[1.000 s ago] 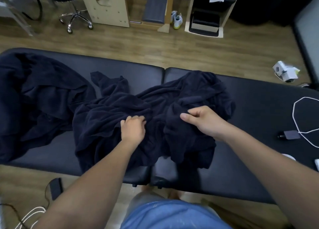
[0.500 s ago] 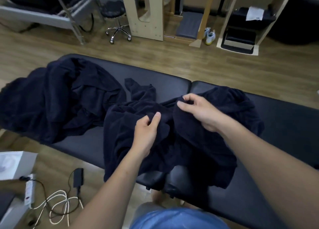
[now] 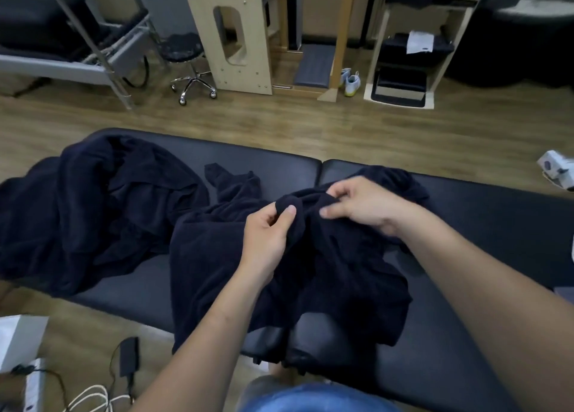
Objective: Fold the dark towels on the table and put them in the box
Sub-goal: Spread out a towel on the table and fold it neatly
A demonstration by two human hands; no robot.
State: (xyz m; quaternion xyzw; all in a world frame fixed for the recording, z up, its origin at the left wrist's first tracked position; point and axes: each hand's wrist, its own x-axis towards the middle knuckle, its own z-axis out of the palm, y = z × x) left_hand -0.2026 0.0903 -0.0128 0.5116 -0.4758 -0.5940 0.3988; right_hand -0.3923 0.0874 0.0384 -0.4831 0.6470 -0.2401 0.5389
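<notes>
The crumpled dark towel [image 3: 217, 256] lies across the middle of the black padded table [image 3: 497, 225], its near edge hanging over the side (toward my knees). My left hand [image 3: 267, 234] pinches a raised fold, and my right hand [image 3: 363, 206] grips the bunched cloth just beside it. Another dark towel heap [image 3: 93, 209] lies farther left.

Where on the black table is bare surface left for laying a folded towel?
Bare: the table right of the held towel; a far strip behind it; a near-left strip before the towel pile. Crowded: left end and centre.
</notes>
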